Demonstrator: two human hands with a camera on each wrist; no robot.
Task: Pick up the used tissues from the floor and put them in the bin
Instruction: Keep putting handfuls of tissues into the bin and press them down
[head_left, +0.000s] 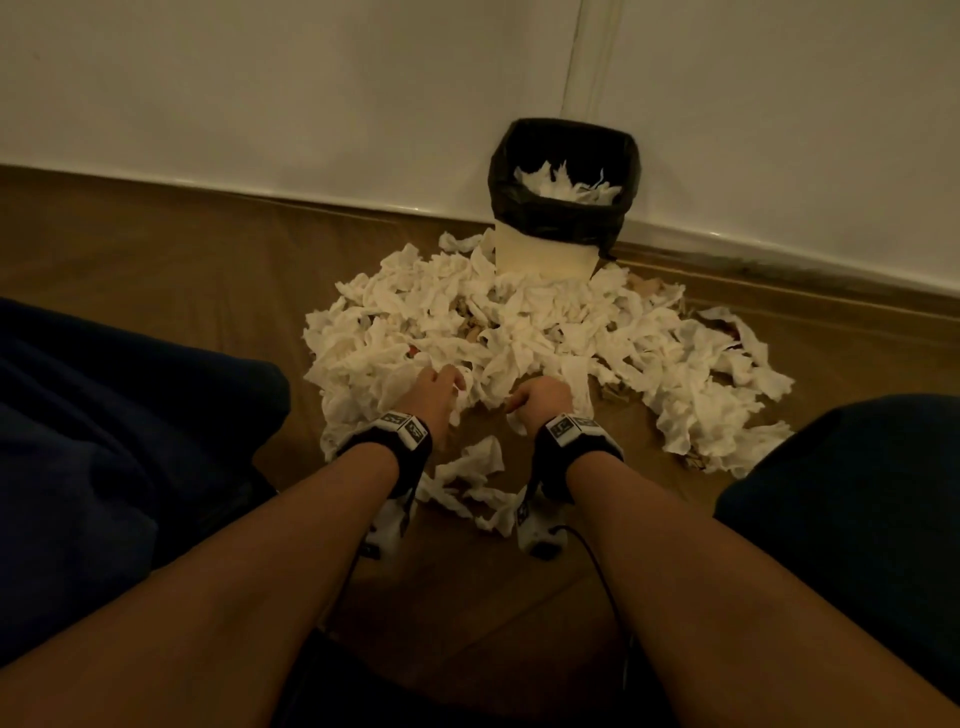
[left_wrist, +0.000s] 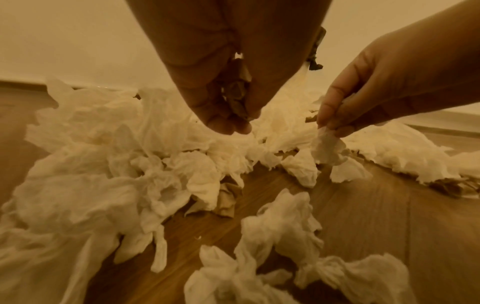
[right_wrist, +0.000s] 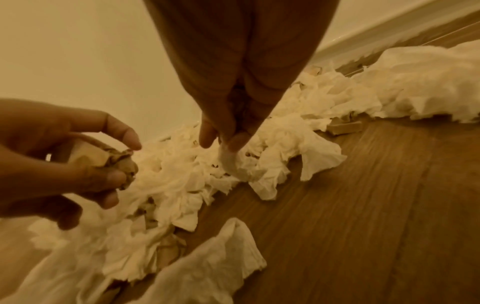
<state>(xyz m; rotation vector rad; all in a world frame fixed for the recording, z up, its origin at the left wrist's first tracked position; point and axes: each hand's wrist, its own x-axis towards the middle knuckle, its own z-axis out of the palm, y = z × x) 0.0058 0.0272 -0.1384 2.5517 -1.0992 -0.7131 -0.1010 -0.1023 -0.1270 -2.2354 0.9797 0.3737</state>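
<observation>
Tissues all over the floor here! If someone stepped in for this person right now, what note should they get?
Left hand: grips crumpled brown paper.
Right hand: pinches a white tissue at the pile's near edge.
Bin: against the wall behind the pile, black-lined, some tissues already inside.
Left: bin both handfuls, then clear the large tissue pile and the loose tissues nearer the wrists.

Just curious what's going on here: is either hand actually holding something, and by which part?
Left hand grips crumpled brown paper around its middle; right hand pinches a white tissue by its top edge.
</observation>
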